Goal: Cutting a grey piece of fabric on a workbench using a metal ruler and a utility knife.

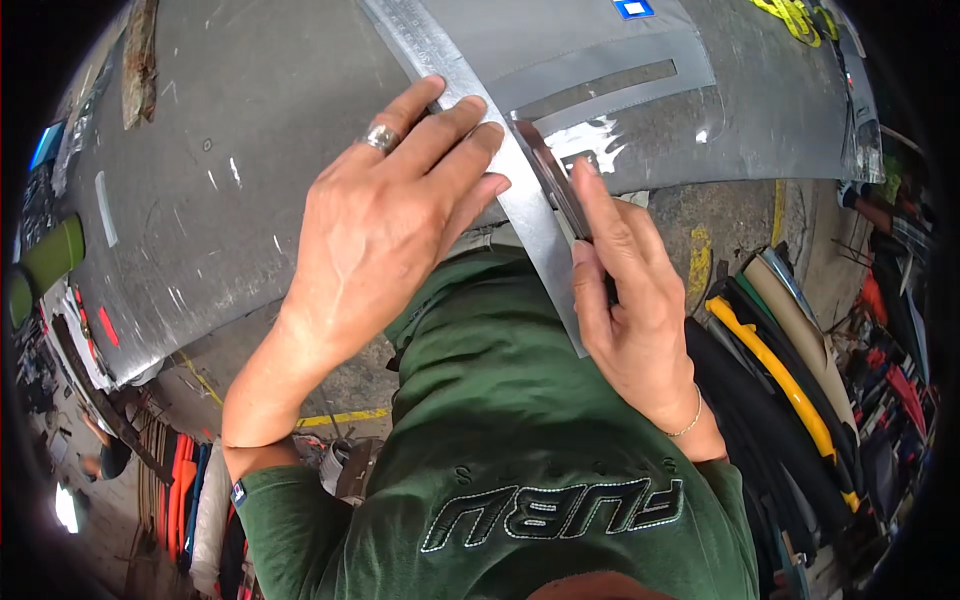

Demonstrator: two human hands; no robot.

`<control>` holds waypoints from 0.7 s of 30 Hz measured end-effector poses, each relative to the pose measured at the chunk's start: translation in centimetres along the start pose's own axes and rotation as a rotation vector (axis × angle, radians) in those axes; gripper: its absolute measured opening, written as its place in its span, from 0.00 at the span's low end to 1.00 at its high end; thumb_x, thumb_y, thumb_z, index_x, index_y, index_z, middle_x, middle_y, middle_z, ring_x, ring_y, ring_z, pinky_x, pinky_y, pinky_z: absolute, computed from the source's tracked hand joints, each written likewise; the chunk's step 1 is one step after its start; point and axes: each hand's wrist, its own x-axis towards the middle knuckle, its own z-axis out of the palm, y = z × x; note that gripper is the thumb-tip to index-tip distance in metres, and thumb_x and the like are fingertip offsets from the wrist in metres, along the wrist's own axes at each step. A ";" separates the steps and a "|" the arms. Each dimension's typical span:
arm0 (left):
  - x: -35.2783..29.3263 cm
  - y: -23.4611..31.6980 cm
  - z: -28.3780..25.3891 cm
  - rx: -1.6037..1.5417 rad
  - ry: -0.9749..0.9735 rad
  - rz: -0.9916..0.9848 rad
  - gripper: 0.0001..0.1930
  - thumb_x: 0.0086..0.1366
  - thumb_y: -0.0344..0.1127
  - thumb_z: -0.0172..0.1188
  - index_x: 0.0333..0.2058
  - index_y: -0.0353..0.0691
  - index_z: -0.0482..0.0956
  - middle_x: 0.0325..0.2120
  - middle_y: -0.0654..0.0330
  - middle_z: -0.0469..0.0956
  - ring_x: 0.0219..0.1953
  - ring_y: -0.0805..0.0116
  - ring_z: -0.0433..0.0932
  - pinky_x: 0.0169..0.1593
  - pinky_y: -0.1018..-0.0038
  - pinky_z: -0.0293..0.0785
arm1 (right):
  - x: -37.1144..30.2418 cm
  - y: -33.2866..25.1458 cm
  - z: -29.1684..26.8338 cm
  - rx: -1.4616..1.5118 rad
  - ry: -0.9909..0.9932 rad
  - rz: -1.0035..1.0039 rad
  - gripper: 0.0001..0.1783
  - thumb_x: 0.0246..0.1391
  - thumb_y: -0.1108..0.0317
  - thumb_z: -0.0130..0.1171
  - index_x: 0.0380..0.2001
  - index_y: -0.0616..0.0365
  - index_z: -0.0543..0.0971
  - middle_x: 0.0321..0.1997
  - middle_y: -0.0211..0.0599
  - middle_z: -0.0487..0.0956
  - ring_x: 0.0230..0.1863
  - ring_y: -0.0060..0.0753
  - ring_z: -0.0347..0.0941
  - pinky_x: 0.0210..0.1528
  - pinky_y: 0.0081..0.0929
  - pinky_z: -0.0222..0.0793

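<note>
Metal ruler [525, 200] slants across the near edge of the grey table [250, 130], its near end jutting out over my shirt [480, 340]; my left hand [385, 215], fingers extended and slightly spread, rests on it, grasping nothing; my right hand [635, 290] pinches a dark slim tool [555, 175] just beside the ruler, forefinger outstretched; slotted grey fabric piece [693, 55] beyond; yellow roll [780, 370] lower right.

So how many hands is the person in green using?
2: the left hand rests on the metal ruler; the right hand holds a slim dark tool beside it.
</note>
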 end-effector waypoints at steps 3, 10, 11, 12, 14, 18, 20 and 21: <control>-0.1 -0.3 0.0 -0.028 -0.038 0.006 0.18 0.60 0.39 0.72 0.49 0.46 0.85 0.51 0.64 0.83 0.61 0.57 0.78 0.53 0.65 0.82 | 0.3 -0.1 0.2 -0.054 -0.025 0.015 0.40 0.55 0.85 0.57 0.72 0.50 0.67 0.52 0.45 0.77 0.41 0.53 0.81 0.41 0.42 0.81; 0.1 -0.5 -0.5 -0.023 -0.073 0.021 0.19 0.60 0.40 0.72 0.51 0.46 0.85 0.52 0.63 0.82 0.62 0.57 0.77 0.53 0.65 0.82 | 0.9 -0.8 0.3 -0.109 -0.045 0.035 0.42 0.53 0.85 0.57 0.72 0.49 0.67 0.52 0.45 0.77 0.41 0.54 0.81 0.41 0.45 0.82; 0.1 -0.5 -0.5 -0.022 -0.078 0.019 0.19 0.60 0.39 0.72 0.51 0.46 0.85 0.52 0.63 0.82 0.63 0.57 0.77 0.53 0.65 0.81 | 1.0 -0.9 0.3 -0.110 -0.048 0.038 0.42 0.53 0.85 0.57 0.72 0.49 0.67 0.52 0.45 0.77 0.41 0.54 0.81 0.41 0.45 0.82; 0.1 -0.5 -0.5 -0.026 -0.081 0.021 0.19 0.60 0.39 0.72 0.51 0.46 0.85 0.52 0.63 0.82 0.63 0.57 0.76 0.53 0.65 0.81 | 1.0 -1.0 0.2 -0.113 -0.050 0.045 0.42 0.53 0.86 0.58 0.72 0.49 0.68 0.52 0.45 0.77 0.41 0.54 0.81 0.41 0.45 0.82; 0.2 -0.4 -0.4 -0.038 -0.090 0.010 0.19 0.60 0.39 0.72 0.51 0.46 0.85 0.52 0.63 0.82 0.63 0.57 0.76 0.54 0.65 0.81 | 1.0 -1.1 0.2 -0.121 -0.053 0.056 0.43 0.52 0.86 0.58 0.72 0.49 0.68 0.52 0.45 0.77 0.41 0.54 0.81 0.41 0.45 0.82; 0.2 -0.5 -0.5 -0.035 -0.093 0.011 0.19 0.60 0.38 0.72 0.51 0.46 0.85 0.52 0.63 0.82 0.62 0.57 0.77 0.55 0.65 0.81 | 1.0 -1.2 0.1 -0.145 -0.071 0.070 0.43 0.51 0.86 0.58 0.72 0.48 0.67 0.52 0.44 0.76 0.41 0.53 0.81 0.41 0.44 0.82; 0.1 -0.5 -0.5 -0.040 -0.091 0.007 0.19 0.60 0.38 0.72 0.50 0.46 0.85 0.52 0.63 0.82 0.62 0.57 0.77 0.55 0.65 0.81 | 1.1 -1.3 0.1 -0.152 -0.079 0.063 0.44 0.51 0.86 0.58 0.72 0.48 0.67 0.52 0.44 0.76 0.41 0.53 0.81 0.41 0.44 0.83; 0.1 -0.5 -0.5 -0.045 -0.090 0.007 0.19 0.59 0.38 0.72 0.50 0.46 0.85 0.52 0.63 0.82 0.62 0.57 0.77 0.55 0.65 0.81 | 1.0 -1.4 0.1 -0.156 -0.082 0.066 0.44 0.51 0.86 0.58 0.73 0.48 0.67 0.52 0.43 0.76 0.41 0.52 0.81 0.41 0.44 0.83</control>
